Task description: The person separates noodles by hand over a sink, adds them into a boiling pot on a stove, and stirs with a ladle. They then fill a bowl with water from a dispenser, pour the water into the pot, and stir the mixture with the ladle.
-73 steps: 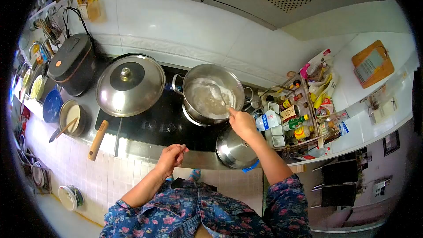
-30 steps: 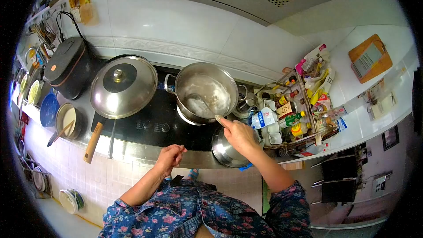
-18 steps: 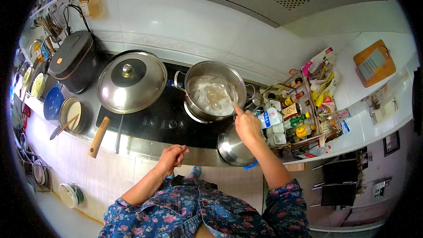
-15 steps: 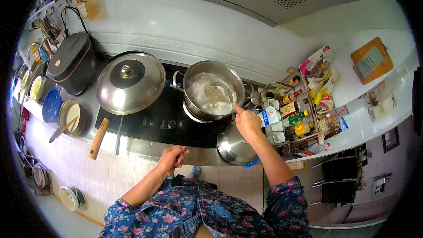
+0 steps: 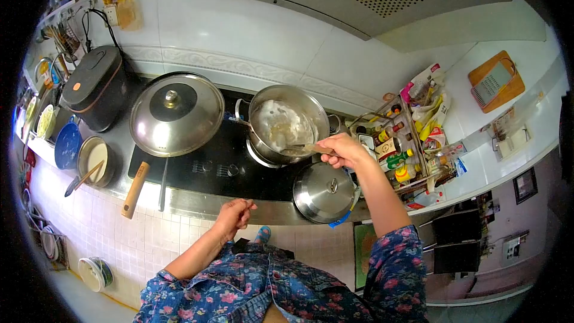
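My right hand (image 5: 344,151) grips the wooden handle of a utensil (image 5: 315,148) at the right rim of a steel pot (image 5: 263,139). The utensil's metal end reaches inside the pot, over cloudy, foamy liquid (image 5: 278,124). Closed, with fingers curled, my left hand (image 5: 235,218) hangs in front of the counter edge, away from the pot; nothing shows in it. Below my right hand lies a round steel lid (image 5: 323,194) with a small handle on top.
A domed lid (image 5: 177,121) covers a wok with a wooden handle (image 5: 135,190) on the left of the cooktop (image 5: 185,169). Farther left are a black rice cooker (image 5: 95,84), a blue bowl (image 5: 68,146) and a small pot (image 5: 105,173). Bottles (image 5: 397,160) crowd a rack at the right.
My right hand has moved right and slightly up, turning sideways, so the wooden handle now shows across the pot's rim. My left hand stays where it was.
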Action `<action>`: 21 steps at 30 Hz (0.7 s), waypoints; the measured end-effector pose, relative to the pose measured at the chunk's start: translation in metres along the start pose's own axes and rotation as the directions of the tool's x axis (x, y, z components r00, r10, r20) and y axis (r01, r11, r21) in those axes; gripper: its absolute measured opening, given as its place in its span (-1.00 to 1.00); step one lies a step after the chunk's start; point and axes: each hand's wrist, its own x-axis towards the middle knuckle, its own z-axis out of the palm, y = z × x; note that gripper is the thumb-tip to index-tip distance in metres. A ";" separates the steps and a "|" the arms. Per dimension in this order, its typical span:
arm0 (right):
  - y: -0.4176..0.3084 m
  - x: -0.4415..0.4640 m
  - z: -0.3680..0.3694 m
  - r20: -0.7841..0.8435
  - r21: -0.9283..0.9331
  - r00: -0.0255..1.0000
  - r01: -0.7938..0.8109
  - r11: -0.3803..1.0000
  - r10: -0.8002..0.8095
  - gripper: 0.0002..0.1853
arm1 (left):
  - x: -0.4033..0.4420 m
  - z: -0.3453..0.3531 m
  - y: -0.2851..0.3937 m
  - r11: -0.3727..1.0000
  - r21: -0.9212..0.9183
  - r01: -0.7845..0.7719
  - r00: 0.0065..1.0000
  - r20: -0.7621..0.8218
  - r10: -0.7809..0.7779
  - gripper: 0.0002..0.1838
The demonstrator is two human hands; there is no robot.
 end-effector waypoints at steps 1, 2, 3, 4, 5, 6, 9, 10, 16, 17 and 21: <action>0.005 0.004 0.002 0.016 0.108 1.000 -0.017 0.994 0.015 -0.76 | 0.000 -0.001 0.000 1.000 0.000 0.000 1.000 0.006 0.000 -0.76; 0.010 0.007 0.007 0.034 0.216 0.999 -0.036 0.976 0.029 -0.77 | 0.000 -0.002 0.000 1.000 0.008 0.000 1.000 -0.001 0.000 -0.76; 0.014 0.010 0.010 0.056 0.322 0.998 -0.058 0.945 0.042 -0.78 | -0.001 -0.004 0.000 1.000 0.016 0.001 1.000 -0.010 -0.001 -0.76; 0.017 0.011 0.012 0.062 0.395 0.998 -0.053 0.917 0.031 -0.78 | -0.003 -0.005 0.000 1.000 0.025 0.005 1.000 -0.021 -0.005 -0.75; 0.021 0.012 0.013 0.068 0.467 0.997 -0.050 0.883 0.020 -0.79 | -0.004 -0.007 -0.001 1.000 0.027 0.001 1.000 -0.027 0.000 -0.75; 0.025 0.013 0.014 0.071 0.536 0.997 -0.046 0.843 0.009 -0.80 | -0.005 -0.010 -0.001 1.000 0.031 -0.004 1.000 -0.030 0.005 -0.75; 0.031 0.009 0.011 0.086 0.566 0.994 0.001 0.825 -0.060 -0.78 | -0.006 -0.014 0.000 0.999 0.035 0.000 0.999 -0.037 0.001 -0.75; 0.030 0.006 0.011 0.084 0.568 0.993 0.018 0.823 -0.079 -0.79 | -0.007 -0.015 0.001 0.999 0.035 0.004 0.999 -0.038 -0.003 -0.75; 0.019 -0.022 0.019 -0.143 0.378 0.969 0.240 0.894 -0.200 -0.68 | -0.008 -0.021 0.003 0.999 0.027 -0.017 0.999 -0.030 0.018 -0.74; 0.018 -0.025 0.020 -0.175 0.329 0.961 0.262 0.907 -0.214 -0.66 | -0.009 -0.022 0.003 1.000 0.022 -0.016 0.999 -0.028 0.016 -0.74; 0.019 -0.036 0.020 -0.284 0.103 0.912 0.337 0.936 -0.297 -0.62 | -0.009 -0.022 0.003 1.000 0.011 -0.007 1.000 -0.021 0.007 -0.75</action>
